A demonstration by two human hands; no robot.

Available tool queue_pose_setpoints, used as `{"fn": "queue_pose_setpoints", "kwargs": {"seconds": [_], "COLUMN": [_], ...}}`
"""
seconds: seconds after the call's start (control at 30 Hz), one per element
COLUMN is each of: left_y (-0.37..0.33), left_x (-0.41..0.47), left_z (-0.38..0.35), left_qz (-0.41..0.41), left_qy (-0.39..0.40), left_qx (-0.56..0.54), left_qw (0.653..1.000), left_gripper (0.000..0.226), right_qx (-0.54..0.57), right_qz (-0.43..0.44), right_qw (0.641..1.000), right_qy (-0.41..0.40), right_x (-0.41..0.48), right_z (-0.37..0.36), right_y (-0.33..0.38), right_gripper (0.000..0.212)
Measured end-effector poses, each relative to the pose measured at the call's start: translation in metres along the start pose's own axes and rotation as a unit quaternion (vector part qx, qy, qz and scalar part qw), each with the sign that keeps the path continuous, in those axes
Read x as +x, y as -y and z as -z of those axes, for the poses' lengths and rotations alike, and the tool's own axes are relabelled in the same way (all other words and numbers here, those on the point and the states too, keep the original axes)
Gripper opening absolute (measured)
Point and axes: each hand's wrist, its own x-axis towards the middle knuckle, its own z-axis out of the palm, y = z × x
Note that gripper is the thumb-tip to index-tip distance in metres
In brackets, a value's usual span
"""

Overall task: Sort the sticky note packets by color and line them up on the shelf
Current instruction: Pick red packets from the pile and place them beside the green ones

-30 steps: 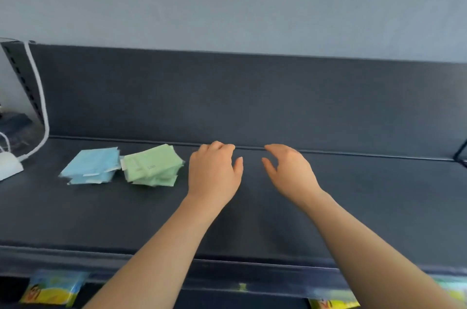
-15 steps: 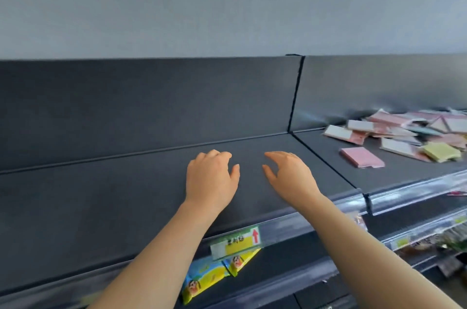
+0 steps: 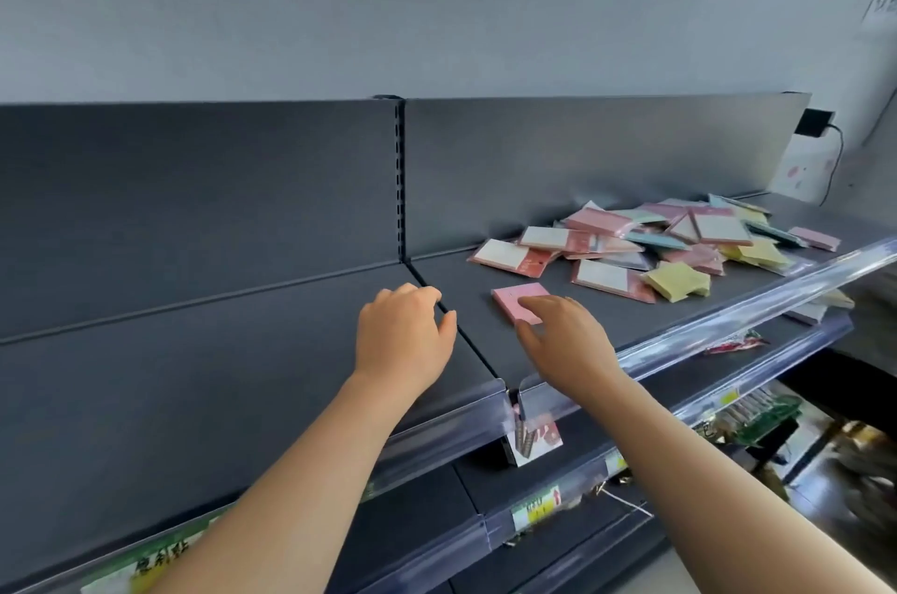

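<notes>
Head view: my right hand (image 3: 568, 341) is over the lone flat pink sticky note packet (image 3: 515, 297), nothing gripped yet.
Right hand fingers loose and spread, tips at the packet's near edge; contact or just above, can't tell. My left hand (image 3: 403, 336) is empty, fingers loosely curled, hovering by the seam (image 3: 478, 358) between the two dark grey metal shelf boards (image 3: 218, 375), probably ready to take a packet across. The pink packet lies apart from the mixed heap of pink, yellow and blue wrapped packets (image 3: 679, 239) further right on the same level, so it's the easiest first grab. The heap is unsorted, some packets overlapping and tilted. The left board is bare in this view, so I'd judge it the place for lining up colours. A clear plastic price rail (image 3: 728, 316) runs along the front edge.
</notes>
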Motion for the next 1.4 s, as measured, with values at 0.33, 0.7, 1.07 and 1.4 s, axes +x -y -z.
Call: {"fn": "queue_pose_setpoints", "kwargs": {"seconds": [0.33, 0.7, 1.07, 1.4], "left_y": [-0.052, -0.077, -0.095, -0.093], "left_x": [0.088, 0.165, 0.217, 0.214], "left_z": [-0.067, -0.115, -0.147, -0.144], "left_qz": [0.007, 0.107, 0.283, 0.329], "left_qy": [0.104, 0.124, 0.166, 0.024], "left_qx": [0.015, 0.03, 0.062, -0.149], "left_qw": [0.994, 0.986, 0.942, 0.932], "left_gripper": [0.04, 0.046, 0.101, 0.039], "right_qx": [-0.001, 0.04, 0.036, 0.182], "right_qz": [-0.044, -0.007, 0.117, 0.167], "right_qw": [0.999, 0.999, 0.99, 0.963], "right_qy": [0.014, 0.019, 0.075, 0.11], "right_x": [0.078, 0.169, 0.239, 0.232], "right_z": [0.004, 0.003, -0.017, -0.007], "right_y": [-0.083, -0.16, -0.2, -0.205], "right_gripper": [0.034, 0.031, 0.008, 0.019]}}
